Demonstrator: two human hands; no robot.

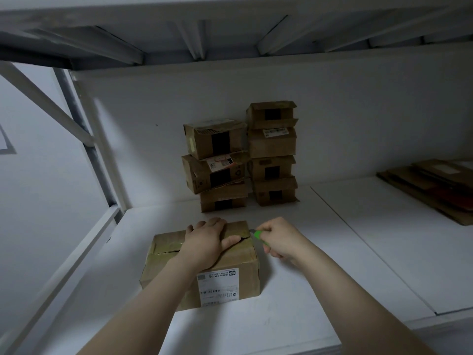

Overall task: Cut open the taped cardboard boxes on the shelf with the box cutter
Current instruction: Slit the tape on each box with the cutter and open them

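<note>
A taped cardboard box (pixel 238 257) with a white shipping label lies on the white shelf (pixel 320 252) in front of me. My left hand (pixel 207 239) presses flat on its top, fingers spread over the taped seam. My right hand (pixel 281 239) grips a green box cutter (pixel 258 235) at the box's far right top corner. The blade tip sits against the tape at that edge.
Two stacks of small taped cardboard boxes (pixel 243 157) stand against the back wall. Flattened cardboard (pixel 435 185) lies at the far right of the shelf. A metal shelf upright (pixel 84 139) runs along the left, and the upper shelf hangs close overhead.
</note>
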